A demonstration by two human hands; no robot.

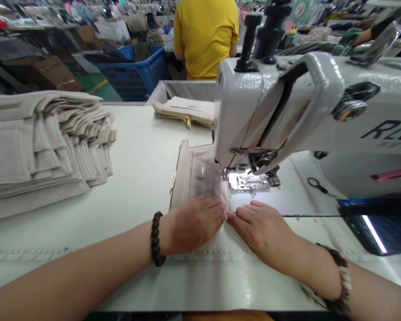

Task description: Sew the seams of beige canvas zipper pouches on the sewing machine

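Left fingers (215,208) together on beige pouch (194,180), right fingers (242,216) bunched at edge

1. Left hand (195,223), lower center: lay on beige pouch (195,189), fingertips at its right edge.
2. Right hand (265,229), right of it: fingertips at the pouch's lower right corner, nearly meeting the left's. Couldn't tell if either gripped.
3. Pouch sat flat, zipper side left, small metal label (202,171) up, right edge beside the metal plate (249,182) under the sewing machine (263,111).
4. Second pouch (187,108), upper center: lay behind, gold zipper pull showing.
5. Stack of beige pieces (47,147) filled mid-left.
6. Dark-screened device (382,227) lay lower right.
7. Upper center: person in yellow (205,38), blue crate (133,76) to the left.
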